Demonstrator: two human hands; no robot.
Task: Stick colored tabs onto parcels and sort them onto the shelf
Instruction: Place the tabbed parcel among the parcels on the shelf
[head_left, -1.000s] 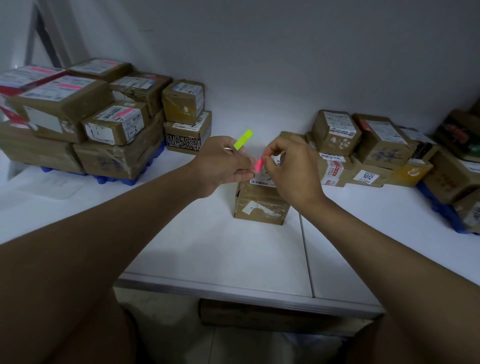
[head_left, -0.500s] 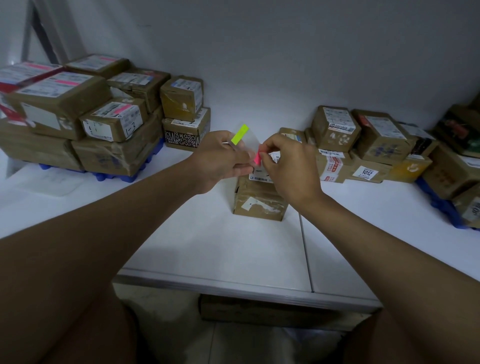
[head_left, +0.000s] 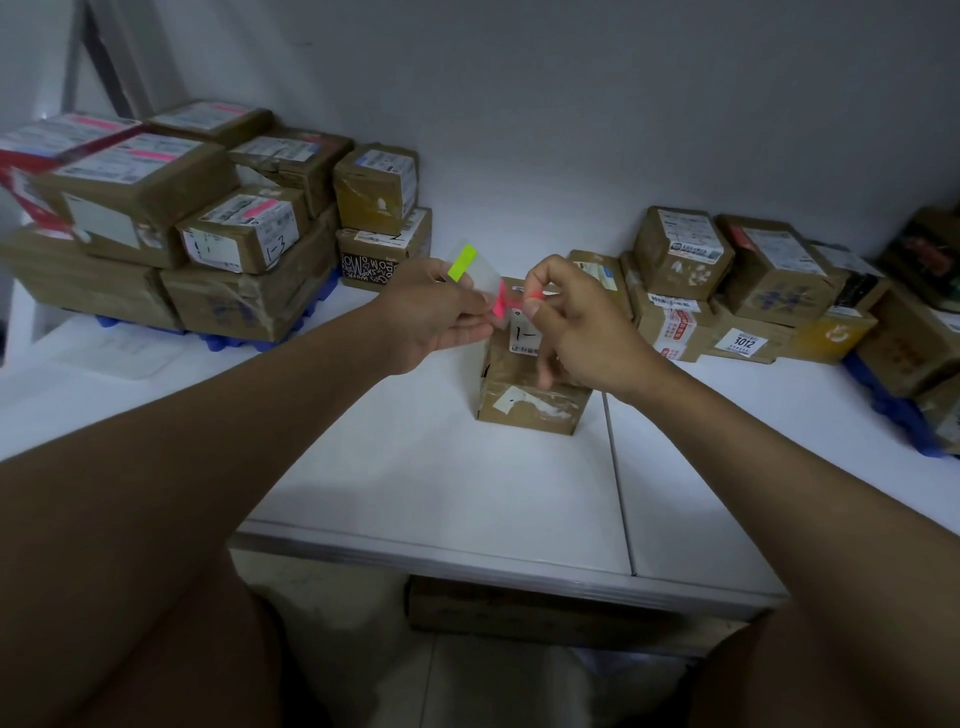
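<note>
1. Head view, hands: the left hand (head_left: 434, 312) pinches a clear tab sheet (head_left: 480, 283) by its lower edge, with a green tab (head_left: 462, 263) at the sheet's top and pink tabs (head_left: 500, 304) at its near corner. The right hand (head_left: 576, 322) has thumb and forefinger closed on a single pink tab (head_left: 527, 298), which looks partly peeled from the sheet; whether it is fully free I cannot tell.

2. Head view, the target: both hands hover just above a small brown parcel (head_left: 530, 400) standing alone on the white shelf (head_left: 467, 488), its top label partly hidden behind the fingers.

3. Handling: the tab is likely feather-light, floppy and sticky on one face, so it is best held by its very tip and kept from folding on itself. The sheet is thin and bendy; an edge pinch suits it. The parcel looks stiff, taped and light enough for one hand, best taken by its side walls.

4. Head view, holders: blue trays (head_left: 311, 304) at left carry a stack of boxes (head_left: 171, 223), several already bearing pink strips. At right another blue tray (head_left: 893, 410) carries boxes (head_left: 769, 291) with no tabs that I can see.
</note>
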